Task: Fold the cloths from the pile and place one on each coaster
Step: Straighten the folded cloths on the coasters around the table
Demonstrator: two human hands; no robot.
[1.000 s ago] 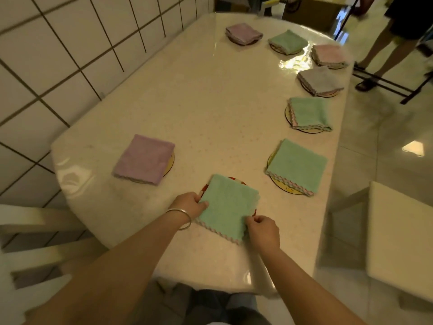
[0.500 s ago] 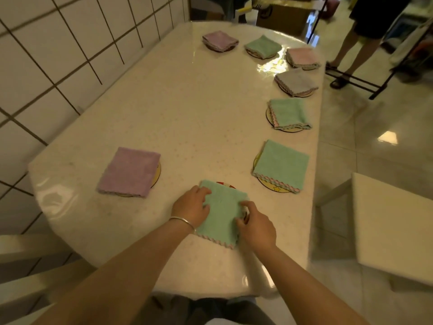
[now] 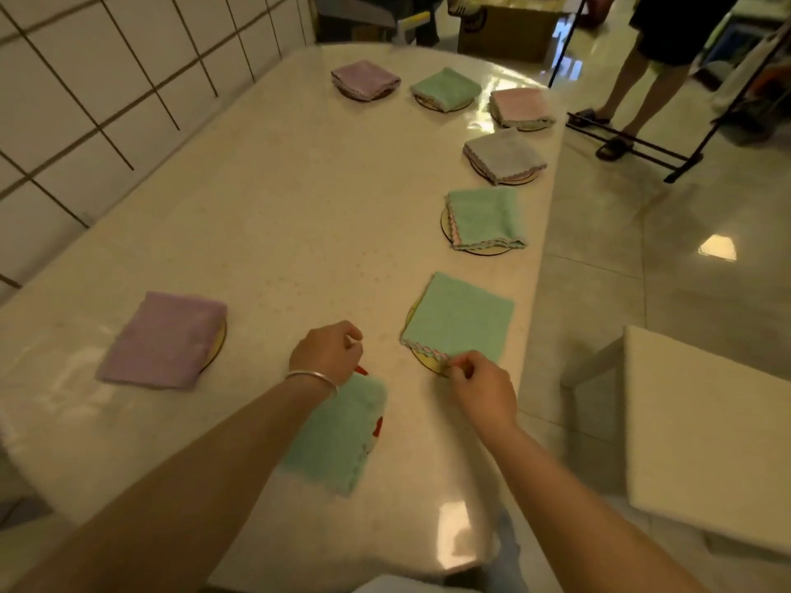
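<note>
Both hands have left the near green cloth; right hand now pinches the next cloth's edge.

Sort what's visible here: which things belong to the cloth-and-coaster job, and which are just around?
Part of the job:
- folded cloths, e.g. green cloth pinched by right hand
- nearest green cloth under left hand
- coasters, e.g.

Just around:
- white stool
- tiled wall
- cardboard box
- bystander's legs
</note>
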